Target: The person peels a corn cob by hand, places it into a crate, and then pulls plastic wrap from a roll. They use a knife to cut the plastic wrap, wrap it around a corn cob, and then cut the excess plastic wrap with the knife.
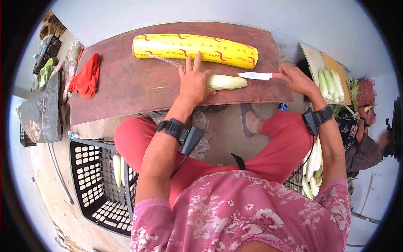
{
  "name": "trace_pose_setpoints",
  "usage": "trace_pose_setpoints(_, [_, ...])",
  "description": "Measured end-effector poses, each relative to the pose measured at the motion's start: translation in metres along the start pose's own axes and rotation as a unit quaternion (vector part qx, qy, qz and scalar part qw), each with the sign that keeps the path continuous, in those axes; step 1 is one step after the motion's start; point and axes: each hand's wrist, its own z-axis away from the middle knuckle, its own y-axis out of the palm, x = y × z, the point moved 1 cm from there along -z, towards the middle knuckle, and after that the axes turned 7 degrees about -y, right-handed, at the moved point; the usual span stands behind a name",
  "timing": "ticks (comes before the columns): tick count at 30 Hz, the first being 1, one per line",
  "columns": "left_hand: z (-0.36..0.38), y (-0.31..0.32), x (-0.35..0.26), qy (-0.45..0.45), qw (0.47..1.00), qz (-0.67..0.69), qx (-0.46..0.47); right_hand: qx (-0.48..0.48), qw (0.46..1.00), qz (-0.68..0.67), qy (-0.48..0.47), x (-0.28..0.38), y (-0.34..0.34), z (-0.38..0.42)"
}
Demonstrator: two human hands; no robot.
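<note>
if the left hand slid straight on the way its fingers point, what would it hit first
Probably the yellow cling film roll. The left hand presses on the wrapped corn cob, fingers pointing across the table at the roll, index fingertip nearly touching it already. Depth is slightly unclear.

On the table (126,92), the corn cob (226,82) lies before the wrap roll (195,49), the knife (256,75) to its right.

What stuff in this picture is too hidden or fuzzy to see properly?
Head view:
- Pale wrapped corn cob: its near end is hidden under the left hand.
- Silver knife: the handle is covered by the right hand's grip.
- Black plastic crate: partly hidden by the person's arm and leg.
- Yellow cling-film roll: its print is too small to read.
</note>
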Motion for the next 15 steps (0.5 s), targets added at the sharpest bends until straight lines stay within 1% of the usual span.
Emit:
trace_pose_setpoints(1, [0.000,0.000,0.000,0.001,1.000,0.000,-0.001,-0.027,0.998,-0.048,-0.002,0.004,-0.008,0.004])
trace_pose_setpoints(4, [0.000,0.000,0.000,0.001,1.000,-0.004,0.000,-0.022,0.987,-0.153,0.047,0.019,-0.018,0.000])
trace_pose_setpoints(7, [0.000,-0.001,-0.001,0.002,1.000,-0.007,-0.001,0.001,0.957,-0.263,0.119,0.033,-0.022,-0.006])
trace_pose_setpoints(11, [0.002,0.002,0.002,0.010,1.000,-0.003,-0.010,-0.090,0.957,-0.234,0.147,0.017,-0.042,0.008])
trace_pose_setpoints(13, [0.000,0.000,0.001,0.005,1.000,-0.004,0.005,-0.136,0.953,-0.226,0.151,0.016,-0.054,0.014])
trace_pose_setpoints(14, [0.000,-0.001,0.001,0.003,1.000,-0.004,0.013,-0.135,0.949,-0.233,0.163,0.019,-0.056,0.013])
trace_pose_setpoints(15, [0.000,-0.001,0.000,0.003,1.000,-0.004,0.015,-0.139,0.954,-0.220,0.147,0.023,-0.053,0.011])
